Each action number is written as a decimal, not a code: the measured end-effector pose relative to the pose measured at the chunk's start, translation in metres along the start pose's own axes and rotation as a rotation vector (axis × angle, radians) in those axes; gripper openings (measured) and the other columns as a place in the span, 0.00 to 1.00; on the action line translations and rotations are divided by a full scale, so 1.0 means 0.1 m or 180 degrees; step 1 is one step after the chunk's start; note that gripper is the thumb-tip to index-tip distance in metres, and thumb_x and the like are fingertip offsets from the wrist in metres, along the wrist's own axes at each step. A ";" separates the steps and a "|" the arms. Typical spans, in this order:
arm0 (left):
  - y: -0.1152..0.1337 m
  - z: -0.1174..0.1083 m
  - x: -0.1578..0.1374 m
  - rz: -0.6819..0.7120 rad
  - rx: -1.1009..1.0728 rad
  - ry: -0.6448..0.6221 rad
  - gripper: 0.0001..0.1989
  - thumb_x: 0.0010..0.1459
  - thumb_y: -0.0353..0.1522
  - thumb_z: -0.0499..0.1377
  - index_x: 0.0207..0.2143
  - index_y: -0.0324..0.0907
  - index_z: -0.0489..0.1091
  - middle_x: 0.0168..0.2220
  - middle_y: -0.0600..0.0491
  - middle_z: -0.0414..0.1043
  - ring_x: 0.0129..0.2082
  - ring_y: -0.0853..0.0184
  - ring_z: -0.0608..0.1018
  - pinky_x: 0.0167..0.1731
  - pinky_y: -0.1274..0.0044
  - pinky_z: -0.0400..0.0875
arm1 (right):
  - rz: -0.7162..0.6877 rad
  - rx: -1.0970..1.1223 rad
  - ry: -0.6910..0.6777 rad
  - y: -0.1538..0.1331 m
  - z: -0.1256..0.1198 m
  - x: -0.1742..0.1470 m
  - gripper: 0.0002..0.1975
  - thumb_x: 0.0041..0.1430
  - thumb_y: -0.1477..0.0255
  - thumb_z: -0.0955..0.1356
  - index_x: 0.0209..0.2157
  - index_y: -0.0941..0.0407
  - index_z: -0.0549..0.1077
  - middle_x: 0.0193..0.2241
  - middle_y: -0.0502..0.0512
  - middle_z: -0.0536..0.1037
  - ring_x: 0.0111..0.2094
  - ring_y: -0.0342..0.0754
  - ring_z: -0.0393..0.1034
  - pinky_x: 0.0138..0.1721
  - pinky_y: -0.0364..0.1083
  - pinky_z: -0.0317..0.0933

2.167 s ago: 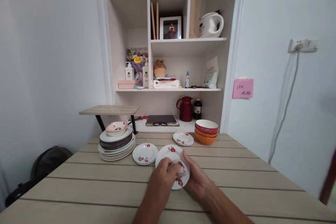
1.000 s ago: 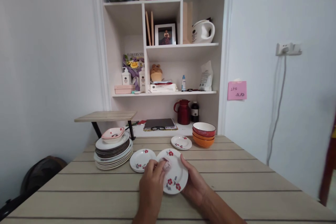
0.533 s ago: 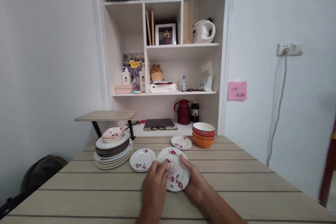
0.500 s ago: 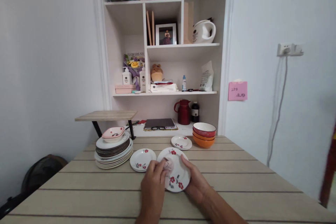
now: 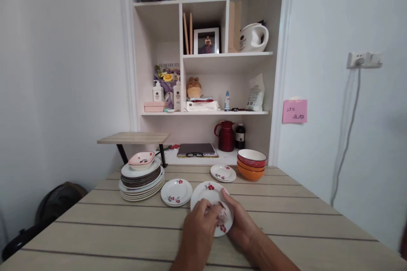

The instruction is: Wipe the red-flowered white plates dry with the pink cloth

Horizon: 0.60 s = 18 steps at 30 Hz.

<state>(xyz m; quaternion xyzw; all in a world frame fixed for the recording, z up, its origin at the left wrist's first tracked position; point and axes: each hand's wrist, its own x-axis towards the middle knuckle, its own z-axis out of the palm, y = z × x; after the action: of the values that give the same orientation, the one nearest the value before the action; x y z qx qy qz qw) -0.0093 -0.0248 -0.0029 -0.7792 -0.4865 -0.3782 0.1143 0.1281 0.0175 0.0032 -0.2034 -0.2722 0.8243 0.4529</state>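
A white shelf unit [image 5: 219,67] fills the wall behind a slatted wooden table [image 5: 286,216]. At the table's far left corner stands a low wooden stand [image 5: 133,137] on black legs, and partly in front of it rises a tall stack [image 5: 141,186] of plates of mixed rims. On the unit's lowest level lies a dark flat laptop [image 5: 197,149], with a red jug [image 5: 226,136] to its right. Near the table's far right edge sit nested bowls [image 5: 251,171], red at the top and orange below. The person's two hands are at the middle of the table's near half. The right hand [image 5: 241,222] holds the rim of a white plate [image 5: 203,192], thumb over the edge and fingers behind. The left hand [image 5: 199,226] is closed in a narrow pinch, its fingertips pressed around a wad and down on the plate's lower right part. The plate is tilted to face the camera, red flowers at its top and bottom; whether its lower edge touches the table I cannot tell. Just left of it lie two plates [image 5: 176,191] of like pattern, one on the other, and farther back, near the bowls, small plates [image 5: 223,172] are piled. Pink-rimmed dishes [image 5: 141,159] top the stack. Smallest is the wad [image 5: 223,216] itself, pale pink and crumpled, its material unclear.
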 end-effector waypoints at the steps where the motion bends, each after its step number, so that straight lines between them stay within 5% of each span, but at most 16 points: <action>1: -0.04 0.00 0.00 -0.0130 0.0052 0.0111 0.19 0.56 0.24 0.56 0.47 0.51 0.72 0.38 0.54 0.71 0.35 0.69 0.76 0.33 0.80 0.70 | 0.0011 -0.0002 0.0029 0.01 0.01 0.00 0.22 0.57 0.57 0.68 0.42 0.63 0.76 0.34 0.62 0.83 0.34 0.52 0.76 0.44 0.50 0.66; 6: -0.22 -0.03 0.00 -0.0831 0.0430 0.0689 0.16 0.61 0.26 0.53 0.49 0.47 0.71 0.38 0.53 0.71 0.37 0.67 0.76 0.35 0.78 0.71 | 0.0033 0.0041 0.0002 0.03 0.05 0.00 0.25 0.57 0.58 0.68 0.49 0.61 0.74 0.41 0.63 0.82 0.41 0.55 0.76 0.50 0.54 0.62; 15: 0.06 -0.03 0.01 0.0214 0.0105 0.0064 0.17 0.59 0.26 0.54 0.47 0.51 0.73 0.36 0.54 0.72 0.34 0.69 0.75 0.31 0.81 0.69 | 0.0131 -0.0025 0.0007 -0.01 0.09 -0.06 0.24 0.57 0.55 0.68 0.40 0.64 0.76 0.32 0.62 0.82 0.33 0.53 0.76 0.42 0.50 0.66; 18: 0.04 -0.02 0.00 0.0049 -0.0028 0.0037 0.19 0.58 0.24 0.54 0.48 0.51 0.72 0.38 0.54 0.72 0.37 0.68 0.76 0.34 0.80 0.70 | 0.0159 -0.0105 0.0085 0.00 0.10 -0.05 0.24 0.56 0.55 0.69 0.39 0.64 0.77 0.31 0.62 0.82 0.30 0.52 0.76 0.40 0.49 0.66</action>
<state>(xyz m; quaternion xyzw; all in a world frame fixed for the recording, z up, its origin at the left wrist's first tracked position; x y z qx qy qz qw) -0.0072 -0.0274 -0.0005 -0.7813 -0.4781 -0.3839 0.1166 0.1248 0.0100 0.0110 -0.2285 -0.2745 0.8280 0.4323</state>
